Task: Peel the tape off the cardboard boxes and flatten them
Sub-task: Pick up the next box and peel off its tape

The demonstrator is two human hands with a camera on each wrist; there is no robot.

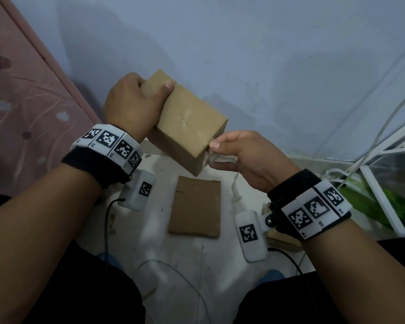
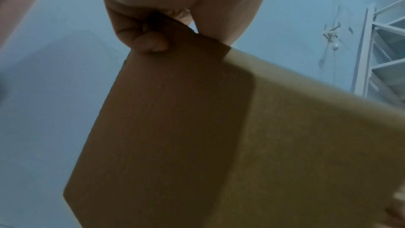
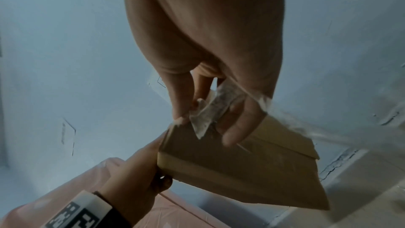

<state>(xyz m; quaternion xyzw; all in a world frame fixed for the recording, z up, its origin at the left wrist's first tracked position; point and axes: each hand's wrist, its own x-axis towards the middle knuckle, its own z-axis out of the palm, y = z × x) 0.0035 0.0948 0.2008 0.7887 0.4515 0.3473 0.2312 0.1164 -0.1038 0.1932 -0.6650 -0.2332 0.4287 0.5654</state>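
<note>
Here we held the cardboard box [image 1: 187, 120] up in the air between our two hands, and every place below is told from that box. Its long axis ran from the far-left end down to the near-right end. Our left hand [image 1: 131, 106] wrapped the far-left end, thumb on the upper face and fingers curled underneath, as the left wrist view also showed. Our right hand [image 1: 239, 155] sat at the near-right end, touching the corner, thumb and fingers pinching a crumpled strip of clear tape [image 3: 210, 112] that ran on to the box's edge. So the tape lay at the end nearest the right hand, and we judged that the coming pull would go away from the box along that long axis, with the left hand bracing against it.

Below the box, on the white floor [image 1: 150, 242], lay a flattened box [image 1: 195, 206], which suggested one was already done. A white cable [image 1: 235, 195] hung just below the right hand, and could snag on sticky tape. To the left of the box stood a pink mattress [image 1: 21, 101]; behind it a blue wall [image 1: 243, 54]; to its right, well apart, a white rack [image 1: 381, 202]. Nothing stood in the line of the pull.
</note>
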